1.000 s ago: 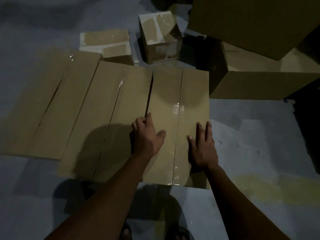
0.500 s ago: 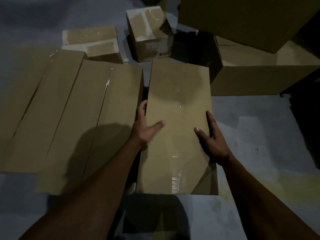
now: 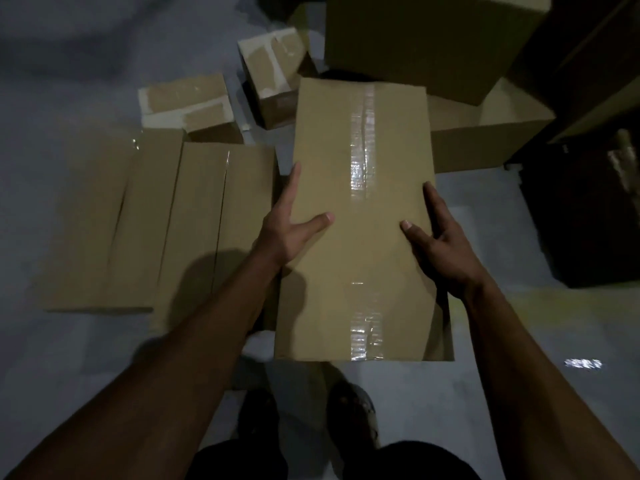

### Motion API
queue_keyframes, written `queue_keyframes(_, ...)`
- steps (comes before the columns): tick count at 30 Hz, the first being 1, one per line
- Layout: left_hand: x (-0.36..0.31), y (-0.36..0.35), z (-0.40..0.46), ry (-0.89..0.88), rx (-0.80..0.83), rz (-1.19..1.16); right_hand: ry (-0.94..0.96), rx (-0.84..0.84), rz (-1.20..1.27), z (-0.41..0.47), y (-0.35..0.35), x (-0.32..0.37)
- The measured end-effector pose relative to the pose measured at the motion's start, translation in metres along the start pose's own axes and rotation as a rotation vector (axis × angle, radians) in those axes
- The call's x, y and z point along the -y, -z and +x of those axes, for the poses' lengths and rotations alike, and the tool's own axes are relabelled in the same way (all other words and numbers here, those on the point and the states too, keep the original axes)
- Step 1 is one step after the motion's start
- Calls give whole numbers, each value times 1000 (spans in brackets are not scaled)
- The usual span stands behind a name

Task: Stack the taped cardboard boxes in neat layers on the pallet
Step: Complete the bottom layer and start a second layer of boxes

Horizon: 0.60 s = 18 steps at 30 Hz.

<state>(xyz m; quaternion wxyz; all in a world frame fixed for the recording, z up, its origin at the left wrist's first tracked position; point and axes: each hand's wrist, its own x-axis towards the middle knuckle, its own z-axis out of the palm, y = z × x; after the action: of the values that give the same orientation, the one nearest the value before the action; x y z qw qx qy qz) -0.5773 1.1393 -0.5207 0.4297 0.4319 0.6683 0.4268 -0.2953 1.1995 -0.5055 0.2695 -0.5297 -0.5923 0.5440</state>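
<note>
A long brown cardboard box (image 3: 360, 220) with clear tape down its top is lifted off the floor between both hands. My left hand (image 3: 289, 223) grips its left edge, thumb on top and fingers down the side. My right hand (image 3: 438, 233) grips the right edge the same way. Two more long taped boxes (image 3: 207, 216) lie side by side on the grey floor to the left. No pallet is visible.
Two small boxes with white patches (image 3: 187, 102) (image 3: 273, 74) sit at the back. A large open carton (image 3: 485, 133) and a big closed carton (image 3: 426, 39) stand at the back right. A dark object (image 3: 581, 216) is on the right. My feet show below.
The rightmost box has come up off the floor row toward me, held by both hands. My hands went from resting flat on its top to gripping its side edges.
</note>
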Motion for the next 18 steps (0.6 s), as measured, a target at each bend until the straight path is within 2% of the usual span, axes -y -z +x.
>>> queue_keyframes(10, -294, 31, -97, -74, 107, 55, -3, -143, 8, -147, 110, 252)
queue_keyframes(18, -483, 14, -185, -136, 330, 96, -63, -331, 61, -303, 203, 388)
